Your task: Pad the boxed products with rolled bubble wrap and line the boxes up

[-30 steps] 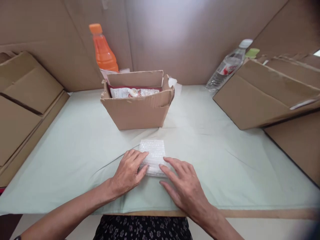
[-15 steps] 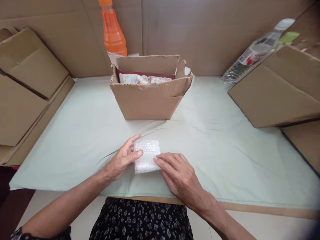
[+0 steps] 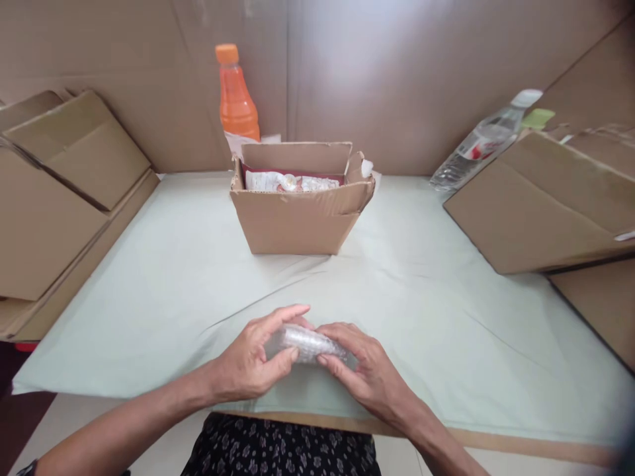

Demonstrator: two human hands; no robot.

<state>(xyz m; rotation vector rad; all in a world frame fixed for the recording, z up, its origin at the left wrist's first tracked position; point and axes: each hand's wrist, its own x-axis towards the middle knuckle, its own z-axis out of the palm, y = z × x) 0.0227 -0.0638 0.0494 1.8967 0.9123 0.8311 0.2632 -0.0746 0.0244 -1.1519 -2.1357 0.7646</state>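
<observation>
I am pinching a bubble-wrap bundle [image 3: 305,342] between both hands, left hand [image 3: 251,360] and right hand [image 3: 364,370] closed on its ends, just above the cloth [image 3: 436,317]. It is looking light, soft and squashy, best gripped gently at the ends.

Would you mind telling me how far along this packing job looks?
Done: the open cardboard box already holds packets. In hand: left hand and right hand grip a bubble-wrapped bundle above the cloth-covered table. Left: the bundle is not yet boxed.
</observation>
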